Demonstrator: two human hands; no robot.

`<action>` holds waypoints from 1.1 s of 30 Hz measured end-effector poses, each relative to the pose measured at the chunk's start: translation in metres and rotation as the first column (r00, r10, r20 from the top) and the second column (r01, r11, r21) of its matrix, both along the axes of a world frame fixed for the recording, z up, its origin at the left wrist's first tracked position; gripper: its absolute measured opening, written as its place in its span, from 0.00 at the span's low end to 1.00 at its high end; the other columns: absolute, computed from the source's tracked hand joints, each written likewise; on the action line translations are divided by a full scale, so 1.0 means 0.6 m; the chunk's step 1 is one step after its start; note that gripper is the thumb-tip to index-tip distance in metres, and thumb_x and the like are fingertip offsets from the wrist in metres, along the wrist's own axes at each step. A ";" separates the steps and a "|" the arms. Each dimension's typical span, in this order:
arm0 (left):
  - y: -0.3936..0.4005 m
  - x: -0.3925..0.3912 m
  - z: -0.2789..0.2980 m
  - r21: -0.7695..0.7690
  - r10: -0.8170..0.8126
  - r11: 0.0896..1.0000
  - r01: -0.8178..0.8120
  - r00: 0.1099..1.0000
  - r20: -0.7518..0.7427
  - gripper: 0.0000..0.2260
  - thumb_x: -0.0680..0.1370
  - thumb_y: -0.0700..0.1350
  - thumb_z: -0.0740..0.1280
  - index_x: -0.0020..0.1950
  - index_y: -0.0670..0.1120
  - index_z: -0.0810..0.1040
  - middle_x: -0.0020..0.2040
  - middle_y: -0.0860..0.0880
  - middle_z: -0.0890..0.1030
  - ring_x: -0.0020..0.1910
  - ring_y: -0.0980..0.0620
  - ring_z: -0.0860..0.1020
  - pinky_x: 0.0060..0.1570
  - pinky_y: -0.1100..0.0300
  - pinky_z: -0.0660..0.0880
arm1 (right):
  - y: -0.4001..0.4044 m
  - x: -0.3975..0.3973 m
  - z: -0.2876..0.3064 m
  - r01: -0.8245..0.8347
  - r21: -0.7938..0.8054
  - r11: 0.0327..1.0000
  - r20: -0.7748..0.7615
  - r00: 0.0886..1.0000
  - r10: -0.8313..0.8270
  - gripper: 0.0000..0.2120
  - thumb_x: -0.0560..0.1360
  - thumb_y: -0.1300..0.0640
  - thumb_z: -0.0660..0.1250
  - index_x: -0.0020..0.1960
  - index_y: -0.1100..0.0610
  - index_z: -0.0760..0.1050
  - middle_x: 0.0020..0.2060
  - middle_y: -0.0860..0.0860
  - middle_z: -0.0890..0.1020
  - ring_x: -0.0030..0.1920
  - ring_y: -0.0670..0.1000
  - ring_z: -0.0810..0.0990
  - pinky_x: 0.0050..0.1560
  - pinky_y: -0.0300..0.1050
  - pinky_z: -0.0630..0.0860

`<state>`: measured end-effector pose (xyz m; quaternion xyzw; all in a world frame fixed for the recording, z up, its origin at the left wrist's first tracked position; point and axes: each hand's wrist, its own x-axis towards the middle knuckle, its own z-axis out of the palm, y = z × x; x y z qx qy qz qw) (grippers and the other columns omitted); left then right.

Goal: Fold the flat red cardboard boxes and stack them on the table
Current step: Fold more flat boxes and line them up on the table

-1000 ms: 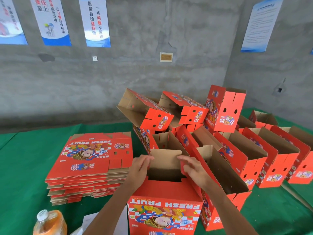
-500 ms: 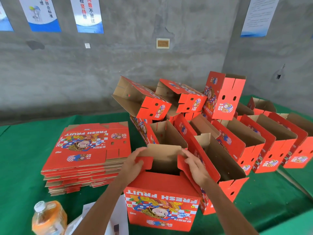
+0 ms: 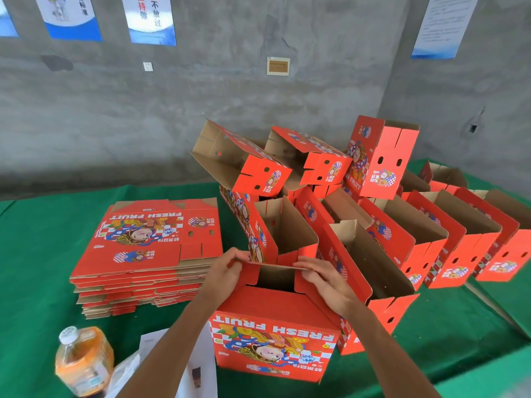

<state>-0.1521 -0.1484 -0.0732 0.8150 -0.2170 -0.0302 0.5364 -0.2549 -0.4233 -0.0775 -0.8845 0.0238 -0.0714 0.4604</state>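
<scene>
- Box in hand stands on green table, nearest the camera, open end up, printed face toward camera.
- Left hand pinches left end of far flap; right hand, fingers near straight, presses its right end.
- Advice: press both ends evenly, keep walls square.
- Long axis runs left-right; flat stack to its left.

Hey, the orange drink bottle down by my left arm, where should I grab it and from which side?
Probably grip the orange bottle around its body just below the white cap, coming from above and the left. It looks upright on the green table, with the left forearm and white papers close on its right, so the left side looks freer.
</scene>
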 end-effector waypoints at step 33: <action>0.021 -0.018 -0.033 0.616 0.099 0.757 -0.217 0.970 0.221 0.22 0.84 0.65 0.54 0.73 0.57 0.69 0.76 0.51 0.68 0.77 0.47 0.61 0.69 0.42 0.73 | 0.035 -0.007 -0.005 0.522 0.110 0.846 -0.233 0.841 -0.488 0.34 0.81 0.30 0.45 0.63 0.53 0.78 0.62 0.57 0.82 0.64 0.60 0.79 0.67 0.55 0.74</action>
